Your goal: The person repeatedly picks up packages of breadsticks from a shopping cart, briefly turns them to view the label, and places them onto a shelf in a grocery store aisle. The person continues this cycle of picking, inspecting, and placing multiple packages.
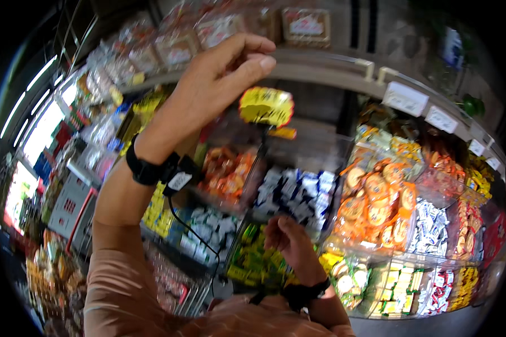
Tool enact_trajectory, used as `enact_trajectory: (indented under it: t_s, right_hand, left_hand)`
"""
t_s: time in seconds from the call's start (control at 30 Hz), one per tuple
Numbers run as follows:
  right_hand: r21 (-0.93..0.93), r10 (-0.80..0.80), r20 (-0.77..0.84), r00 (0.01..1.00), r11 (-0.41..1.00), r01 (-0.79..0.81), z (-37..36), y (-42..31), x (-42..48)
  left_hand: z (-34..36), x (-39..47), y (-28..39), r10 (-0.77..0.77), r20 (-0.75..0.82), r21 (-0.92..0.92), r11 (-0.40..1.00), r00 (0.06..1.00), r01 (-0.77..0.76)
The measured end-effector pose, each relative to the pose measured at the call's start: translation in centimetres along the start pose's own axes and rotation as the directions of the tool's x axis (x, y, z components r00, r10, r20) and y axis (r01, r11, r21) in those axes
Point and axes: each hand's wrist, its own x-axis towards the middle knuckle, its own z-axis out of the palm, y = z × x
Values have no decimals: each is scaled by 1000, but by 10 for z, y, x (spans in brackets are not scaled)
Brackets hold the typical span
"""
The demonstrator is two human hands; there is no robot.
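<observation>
My left hand (232, 71) is raised at the shelf edge, in front of the upper shelf (320, 69). Its fingers curl loosely, a gap shows by the thumb, and I see nothing held. A yellow price sign (266, 106) with handwriting stands just below it. Lower down, my right hand (293, 248) hovers over a bin of green-and-yellow wrapped snacks (253, 257), blurred, its fingers half bent and nothing visible in them. Beyond that hand is a bin of blue-and-white wrapped sweets (297, 193). Orange-wrapped snacks (227, 172) fill the bin to its left.
Orange-netted round biscuits (377, 202) and silver-blue wrapped sweets (430, 227) fill clear-walled bins at right. Packed plastic boxes (305, 27) line the upper shelf. White label cards (405, 98) hang from its rail. A black cable (198, 236) runs down from my left wrist strap (152, 168).
</observation>
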Motion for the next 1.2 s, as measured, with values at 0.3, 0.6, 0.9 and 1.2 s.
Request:
enact_trajectory:
  t_s: [0.3,0.6,0.9,1.2]
  right_hand:
    - [-327,344,9,939,888,-322,47,99,12]
    - [-314,711,58,700,679,-664,72,219,43]
    - [-425,794,1,608,551,-718,115,282,53]
    - [-459,783,-62,619,529,-714,136,312,50]
  left_hand:
    - [-74,-300,-84,-607,-232,-290,789,760,541]
    - [-157,-635,-121,-784,-594,-145,324,180,935]
    - [-137,-838,-125,-787,-591,-194,-76,-178,978]
    - [-169,-891,-209,-724,-687,154,-219,-55,964]
